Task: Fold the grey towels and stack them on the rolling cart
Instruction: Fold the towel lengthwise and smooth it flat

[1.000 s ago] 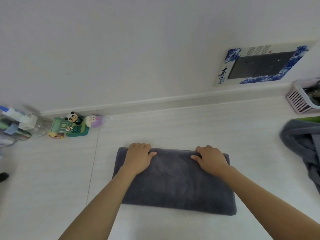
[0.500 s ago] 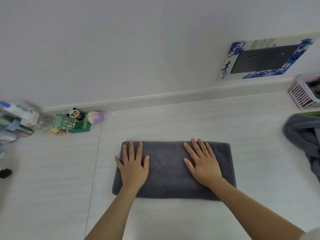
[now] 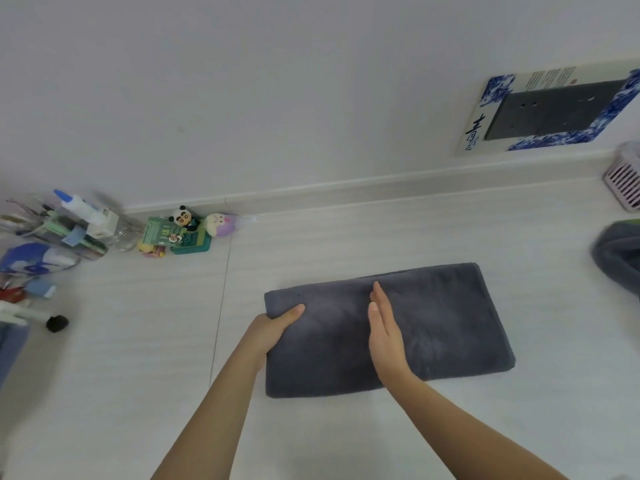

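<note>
Grey towel (image 3: 433,327): lies as a folded rectangle on the pale work surface (image 3: 346,237), directly in front of the person, long side running left to right and slightly skewed, its right end farther from the camera.

Left hand (image 3: 273,329): curled round the towel's left short edge, thumb on top and fingers tucked out of sight beneath; most likely it has this end ready to lift and carry across.

Right hand (image 3: 384,336): fingers straight and together, standing on its edge across the towel near the middle, pressing a line into the cloth; it grips nothing. Its placement reads as a marker and anchor for the next crease, so the lifted end has something to turn around.

Hands together: close to each other but not touching, both on the left half of the towel.

Step in hand: judged from this pose, a crosswise fold, left end over toward the right.

Towel's right half: flat and unheld, its weight and pile probably enough to keep it from sliding while the left end is raised.

Second grey towel (image 3: 616,258): crumpled at the right edge of view, well apart from the folded one, not yet folded.

Pink slatted basket (image 3: 623,178): behind that crumpled towel, against the wall.

Figurines and green box (image 3: 180,230): far left by the wall, clear of the folding area.

Bottles and clutter (image 3: 69,223): farther left, blurred.

Rolling cart: not identifiable in view, so stacking looks some way off.
</note>
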Available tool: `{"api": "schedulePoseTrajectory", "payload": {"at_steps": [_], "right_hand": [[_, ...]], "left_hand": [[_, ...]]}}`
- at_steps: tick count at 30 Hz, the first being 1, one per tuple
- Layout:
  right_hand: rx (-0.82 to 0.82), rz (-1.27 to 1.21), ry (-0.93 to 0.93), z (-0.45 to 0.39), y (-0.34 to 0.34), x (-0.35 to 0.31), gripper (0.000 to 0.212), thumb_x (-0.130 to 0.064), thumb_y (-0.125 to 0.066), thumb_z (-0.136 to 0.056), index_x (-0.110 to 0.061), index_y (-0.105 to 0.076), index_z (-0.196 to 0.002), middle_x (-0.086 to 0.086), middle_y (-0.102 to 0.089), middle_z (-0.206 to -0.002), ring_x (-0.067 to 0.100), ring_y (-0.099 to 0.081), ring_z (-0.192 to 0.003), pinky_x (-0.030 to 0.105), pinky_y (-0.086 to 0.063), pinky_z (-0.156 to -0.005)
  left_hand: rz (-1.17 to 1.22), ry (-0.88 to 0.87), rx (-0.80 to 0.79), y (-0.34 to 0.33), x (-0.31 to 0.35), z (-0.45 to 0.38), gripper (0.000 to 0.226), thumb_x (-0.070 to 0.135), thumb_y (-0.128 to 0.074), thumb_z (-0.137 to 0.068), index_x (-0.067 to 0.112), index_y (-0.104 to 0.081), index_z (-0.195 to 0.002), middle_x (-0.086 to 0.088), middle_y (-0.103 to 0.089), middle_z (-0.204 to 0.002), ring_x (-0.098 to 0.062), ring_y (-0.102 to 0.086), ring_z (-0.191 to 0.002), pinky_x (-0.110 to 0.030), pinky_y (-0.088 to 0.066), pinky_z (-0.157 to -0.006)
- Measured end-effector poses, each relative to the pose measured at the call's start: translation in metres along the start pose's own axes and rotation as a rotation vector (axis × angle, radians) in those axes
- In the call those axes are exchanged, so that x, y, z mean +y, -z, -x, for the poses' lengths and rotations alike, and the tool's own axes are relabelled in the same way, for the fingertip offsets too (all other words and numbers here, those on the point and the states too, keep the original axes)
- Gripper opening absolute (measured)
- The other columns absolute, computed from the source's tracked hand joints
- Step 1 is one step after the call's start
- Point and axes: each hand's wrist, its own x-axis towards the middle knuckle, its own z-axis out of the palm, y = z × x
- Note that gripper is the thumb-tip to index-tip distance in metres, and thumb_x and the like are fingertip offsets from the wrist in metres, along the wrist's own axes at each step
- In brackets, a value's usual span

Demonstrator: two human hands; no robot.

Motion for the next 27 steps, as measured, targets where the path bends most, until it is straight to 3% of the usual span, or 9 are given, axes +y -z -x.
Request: {"api": "schedulePoseTrajectory", "payload": {"at_steps": [6,9,12,14,17,20,23,24,27], "right_hand": [[-0.033,-0.164,-0.032,-0.007,0.007,0.012,0.039,-0.051,-0.031,-0.098,-0.049,-0.039,-0.135,-0.028,-0.038,-0.141,0.000,-0.035,-0.132,0.034,-0.022,-0.116],[-0.110,-0.300,-0.110,-0.008,0.013,0.001,0.041,-0.063,-0.030,-0.092,-0.051,-0.049,-0.126,-0.018,-0.047,-0.138,0.004,-0.044,-0.125,0.035,-0.029,-0.112],[-0.185,-0.470,-0.157,-0.016,0.031,-0.013,0.077,-0.074,-0.021,-0.087,-0.027,-0.025,-0.147,0.001,-0.029,-0.153,0.017,-0.028,-0.140,0.041,-0.018,-0.117],[-0.088,-0.534,-0.195,-0.017,0.051,-0.022,0.068,-0.064,-0.018,-0.094,-0.020,-0.033,-0.144,0.007,-0.041,-0.146,0.022,-0.037,-0.135,0.041,-0.022,-0.116],[0.311,-0.271,-0.120,-0.014,0.091,-0.020,0.054,-0.052,-0.018,-0.099,-0.023,-0.055,-0.124,0.000,-0.064,-0.118,0.021,-0.054,-0.114,0.038,-0.035,-0.102],[0.453,-0.159,-0.188,-0.013,0.122,-0.007,0.052,-0.053,-0.017,-0.098,-0.027,-0.053,-0.125,-0.003,-0.057,-0.128,0.024,-0.046,-0.122,0.042,-0.028,-0.105],[0.292,-0.208,-0.274,-0.016,0.135,-0.003,0.048,-0.061,-0.018,-0.095,-0.035,-0.056,-0.106,0.002,-0.049,-0.139,0.027,-0.041,-0.129,0.045,-0.023,-0.113],[0.245,-0.271,-0.268,-0.017,0.144,-0.004,0.051,-0.062,-0.017,-0.095,-0.032,-0.056,-0.108,0.006,-0.051,-0.137,0.028,-0.041,-0.129,0.046,-0.023,-0.114],[0.109,-0.526,-0.245,-0.018,0.173,-0.010,0.068,-0.060,-0.013,-0.096,-0.013,-0.034,-0.141,0.013,-0.062,-0.113,0.028,-0.054,-0.112,0.041,-0.037,-0.104]], "left_hand": [[0.145,-0.235,-0.156,-0.011,0.032,0.043,0.030,0.031,-0.066,-0.087,0.021,-0.055,-0.114,0.003,-0.067,-0.108,-0.013,-0.064,-0.097,-0.025,-0.052,-0.073],[0.058,-0.312,-0.168,-0.032,0.059,0.059,0.037,0.029,-0.065,-0.088,0.018,-0.047,-0.118,0.000,-0.062,-0.114,-0.015,-0.063,-0.097,-0.026,-0.051,-0.063],[-0.089,-0.350,-0.100,-0.056,0.081,0.067,0.043,0.036,-0.063,-0.087,0.014,-0.040,-0.116,-0.001,-0.057,-0.108,-0.017,-0.060,-0.089,-0.025,-0.048,-0.055],[-0.162,-0.378,-0.060,-0.069,0.091,0.069,0.047,0.038,-0.062,-0.088,0.013,-0.035,-0.117,0.002,-0.052,-0.098,-0.016,-0.057,-0.083,-0.028,-0.049,-0.058],[-0.190,-0.425,-0.033,-0.087,0.105,0.074,0.047,0.036,-0.061,-0.089,0.013,-0.028,-0.113,0.006,-0.049,-0.088,-0.011,-0.055,-0.076,-0.032,-0.052,-0.066],[-0.154,-0.446,-0.042,-0.111,0.114,0.078,0.048,0.036,-0.062,-0.088,0.013,-0.027,-0.112,0.004,-0.050,-0.088,-0.012,-0.057,-0.077,-0.036,-0.054,-0.074],[-0.101,-0.478,-0.032,-0.143,0.120,0.081,0.049,0.036,-0.063,-0.087,0.013,-0.027,-0.111,0.003,-0.052,-0.089,-0.011,-0.057,-0.076,-0.031,-0.051,-0.072],[-0.098,-0.491,-0.024,-0.158,0.121,0.081,0.049,0.035,-0.064,-0.087,0.013,-0.028,-0.111,0.002,-0.054,-0.089,-0.011,-0.057,-0.074,-0.026,-0.049,-0.067],[-0.054,-0.487,-0.046,-0.200,0.120,0.081,0.047,0.027,-0.062,-0.090,0.010,-0.027,-0.116,0.001,-0.054,-0.082,-0.011,-0.058,-0.063,-0.015,-0.046,-0.044]]}}
